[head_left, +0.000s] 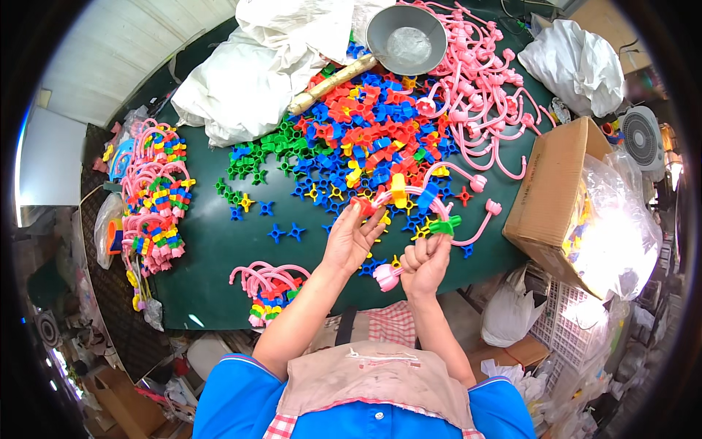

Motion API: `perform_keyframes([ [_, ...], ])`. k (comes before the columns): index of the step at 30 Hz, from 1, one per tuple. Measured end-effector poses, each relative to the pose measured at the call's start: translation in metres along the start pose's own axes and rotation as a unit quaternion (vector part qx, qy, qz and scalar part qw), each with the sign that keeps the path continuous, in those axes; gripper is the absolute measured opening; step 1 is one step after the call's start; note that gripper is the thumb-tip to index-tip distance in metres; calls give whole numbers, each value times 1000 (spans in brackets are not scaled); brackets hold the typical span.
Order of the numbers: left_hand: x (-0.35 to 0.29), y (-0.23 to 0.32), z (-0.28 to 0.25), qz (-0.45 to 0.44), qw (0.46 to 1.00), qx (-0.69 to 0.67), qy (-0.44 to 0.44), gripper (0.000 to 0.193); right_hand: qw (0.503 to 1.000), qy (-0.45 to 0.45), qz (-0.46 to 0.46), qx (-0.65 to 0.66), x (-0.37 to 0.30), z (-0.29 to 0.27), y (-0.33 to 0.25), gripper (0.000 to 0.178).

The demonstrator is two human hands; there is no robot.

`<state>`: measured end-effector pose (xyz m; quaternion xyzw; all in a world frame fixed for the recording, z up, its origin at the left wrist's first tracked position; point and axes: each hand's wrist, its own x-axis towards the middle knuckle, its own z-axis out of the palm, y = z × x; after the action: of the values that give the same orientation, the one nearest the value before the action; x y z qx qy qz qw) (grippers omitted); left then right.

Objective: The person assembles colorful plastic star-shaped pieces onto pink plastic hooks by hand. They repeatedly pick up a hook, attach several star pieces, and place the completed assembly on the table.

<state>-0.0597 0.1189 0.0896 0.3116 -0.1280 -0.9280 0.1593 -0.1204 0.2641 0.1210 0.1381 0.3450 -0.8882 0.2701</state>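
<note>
My left hand [349, 240] pinches a red plastic star-shaped piece [364, 205] at one end of a curved pink plastic tube. Along this tube sit a yellow piece [398, 190] and a blue piece [428, 194]. My right hand [427, 263] is closed around the tube's other end, right by a green piece [445, 225]. A pink flower-shaped end [386, 276] sticks out to the left of my right fist. Beyond both hands lies a big heap of red, blue, yellow and green pieces [365, 124].
Loose pink tubes [475, 95] pile up at the back right. A cardboard box [545, 197] stands at the right edge of the green table [212, 289]. Strung tubes [153, 197] lie at the left, more [270, 289] near the front. A long-handled pan [407, 40] sits at the back.
</note>
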Motion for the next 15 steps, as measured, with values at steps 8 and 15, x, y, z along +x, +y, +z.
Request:
perform_keyframes([
  [8, -4, 12, 3, -72, 994, 61, -50, 19, 992, -21, 111, -51, -22, -22, 21, 49],
  [15, 2, 10, 7, -38, 989, -19, 139, 21, 997, -24, 56, -47, -1, -9, 21, 43],
])
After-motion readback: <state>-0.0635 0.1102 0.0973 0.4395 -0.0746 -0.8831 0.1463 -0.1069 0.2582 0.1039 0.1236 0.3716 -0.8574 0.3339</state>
